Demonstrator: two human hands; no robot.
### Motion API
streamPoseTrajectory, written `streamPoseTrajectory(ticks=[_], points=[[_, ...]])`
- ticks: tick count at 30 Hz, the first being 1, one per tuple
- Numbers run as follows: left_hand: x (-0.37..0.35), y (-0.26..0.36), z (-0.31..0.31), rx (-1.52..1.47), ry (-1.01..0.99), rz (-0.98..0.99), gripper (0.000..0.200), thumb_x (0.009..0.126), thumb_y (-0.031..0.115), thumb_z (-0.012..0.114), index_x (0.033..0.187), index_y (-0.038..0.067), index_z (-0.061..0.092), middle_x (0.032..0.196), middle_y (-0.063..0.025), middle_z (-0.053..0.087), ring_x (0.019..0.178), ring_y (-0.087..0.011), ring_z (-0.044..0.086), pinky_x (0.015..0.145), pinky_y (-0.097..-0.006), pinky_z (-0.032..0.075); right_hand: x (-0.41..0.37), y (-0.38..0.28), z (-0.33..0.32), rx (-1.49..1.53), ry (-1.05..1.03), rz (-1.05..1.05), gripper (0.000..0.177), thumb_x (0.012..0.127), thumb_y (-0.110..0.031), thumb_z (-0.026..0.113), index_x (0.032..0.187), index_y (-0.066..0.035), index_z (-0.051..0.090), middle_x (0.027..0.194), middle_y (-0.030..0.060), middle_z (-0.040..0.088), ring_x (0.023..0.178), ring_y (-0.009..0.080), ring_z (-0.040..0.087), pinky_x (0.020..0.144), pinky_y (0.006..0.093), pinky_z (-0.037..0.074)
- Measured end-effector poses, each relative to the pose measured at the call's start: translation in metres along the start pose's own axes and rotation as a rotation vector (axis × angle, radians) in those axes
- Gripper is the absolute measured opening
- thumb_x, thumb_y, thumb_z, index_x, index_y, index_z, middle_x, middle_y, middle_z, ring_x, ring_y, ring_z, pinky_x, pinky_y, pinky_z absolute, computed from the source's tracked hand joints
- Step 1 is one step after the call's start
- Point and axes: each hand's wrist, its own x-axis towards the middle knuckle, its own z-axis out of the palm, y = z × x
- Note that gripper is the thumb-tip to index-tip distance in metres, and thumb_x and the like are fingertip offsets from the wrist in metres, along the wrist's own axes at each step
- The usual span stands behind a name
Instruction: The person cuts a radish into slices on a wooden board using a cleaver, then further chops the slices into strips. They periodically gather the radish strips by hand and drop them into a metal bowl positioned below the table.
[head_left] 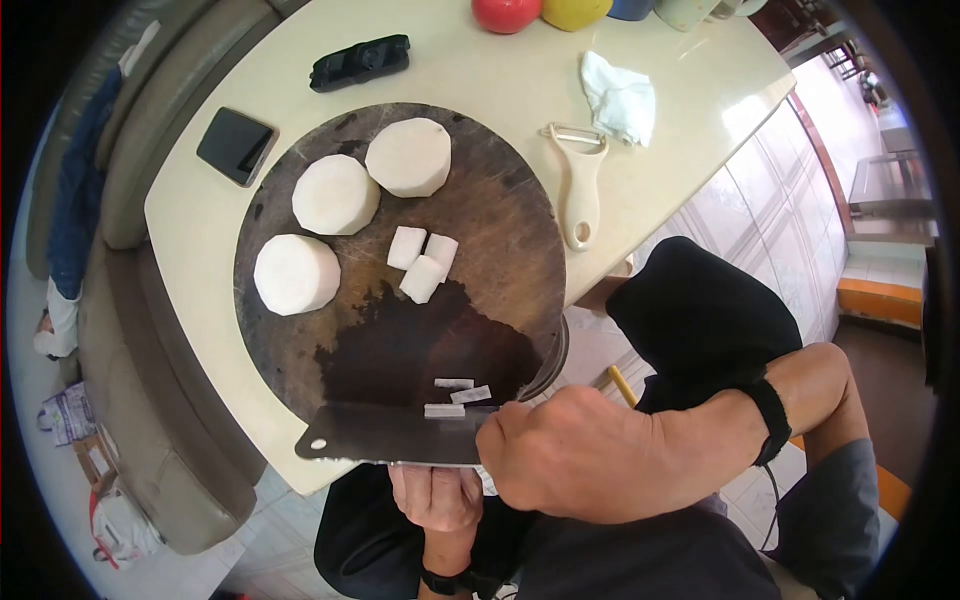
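Observation:
My right hand [570, 450] is wrapped round the handle of a cleaver [390, 432], whose wide blade lies across the near edge of a round dark cutting board [500, 210]. Just below the blade is my left hand [437, 495], its fingers bent and close together; the blade hides the fingertips and whatever they hold. Small white strips [470, 394] lie on the wet part of the board beside the blade. Farther up the board are several white chunks [425, 277] and three thick round white pieces [336, 195].
A white peeler [581, 190] and a crumpled cloth [618, 98] lie right of the board. Beyond it are a phone [237, 146] and a black object [360, 63]. Red [506, 12] and yellow [575, 12] items stand at the far edge. A sofa [150, 400] is at left.

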Motion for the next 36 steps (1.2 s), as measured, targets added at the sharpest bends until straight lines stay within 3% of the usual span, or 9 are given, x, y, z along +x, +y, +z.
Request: streamPoseTrajectory(ticks=[2,4,5,15,24,30,36], points=[[-0.003,-0.001,0.002,0.000,0.001,0.002,0.017,0.075,-0.007,0.068,0.091,-0.003,0.069,0.098,-0.0162,0.066,0.087,-0.0378,0.065,0.078,-0.0442,0.054,0.000,0.003,0.001,0.044,0.057,0.048,0.019,0.069,-0.006,0.064,0.079,0.008,0.055,0.064,0.0148,0.053,0.054,0.0234,0.060,0.039,0.0334,0.045],[-0.005,-0.001,0.004,-0.016,0.019,-0.026,0.015,0.074,0.004,0.072,0.088,0.000,0.067,0.102,-0.0165,0.065,0.090,-0.0387,0.062,0.082,-0.0458,0.051,-0.004,0.007,0.000,0.052,0.059,0.046,0.019,0.070,-0.006,0.064,0.079,0.007,0.054,0.065,0.0152,0.053,0.053,0.0243,0.060,0.039,0.0342,0.045],[-0.003,0.000,0.004,-0.009,0.024,-0.021,0.017,0.071,-0.003,0.072,0.087,-0.001,0.067,0.104,-0.0166,0.065,0.091,-0.0380,0.062,0.082,-0.0448,0.051,-0.006,0.008,-0.001,0.063,0.057,0.050,0.018,0.070,-0.006,0.064,0.078,0.006,0.053,0.065,0.0157,0.053,0.052,0.0252,0.060,0.040,0.0350,0.045],[-0.007,-0.002,0.004,0.054,0.050,0.037,0.014,0.074,-0.002,0.071,0.088,-0.003,0.069,0.101,-0.0198,0.066,0.089,-0.0401,0.066,0.081,-0.0451,0.054,-0.022,-0.003,-0.007,-0.010,0.042,0.038,0.021,0.068,-0.009,0.065,0.076,0.006,0.051,0.061,0.0107,0.046,0.043,0.0202,0.051,0.038,0.0349,0.041],[-0.008,-0.002,0.002,0.032,0.044,0.009,0.020,0.076,-0.001,0.070,0.095,-0.002,0.070,0.101,-0.0180,0.068,0.092,-0.0383,0.067,0.083,-0.0457,0.054,-0.008,-0.002,-0.004,-0.072,-0.012,-0.037,0.024,0.064,-0.011,0.065,0.073,0.009,0.055,0.061,0.0099,0.047,0.054,0.0190,0.056,0.038,0.0316,0.041],[-0.003,0.000,0.000,-0.017,-0.005,0.007,0.017,0.075,-0.005,0.068,0.092,-0.004,0.069,0.099,-0.0180,0.067,0.090,-0.0385,0.066,0.083,-0.0466,0.054,0.000,-0.002,0.003,-0.001,0.014,0.032,0.021,0.067,-0.008,0.065,0.077,0.008,0.057,0.064,0.0120,0.052,0.058,0.0220,0.060,0.041,0.0324,0.044],[-0.003,0.003,0.004,-0.020,0.030,-0.035,0.020,0.072,-0.011,0.065,0.090,-0.005,0.069,0.099,-0.0183,0.066,0.095,-0.0421,0.063,0.082,-0.0485,0.053,-0.012,0.008,0.000,0.045,0.062,0.036,0.023,0.066,-0.006,0.067,0.080,0.006,0.053,0.065,0.0139,0.053,0.050,0.0261,0.058,0.041,0.0347,0.044]])
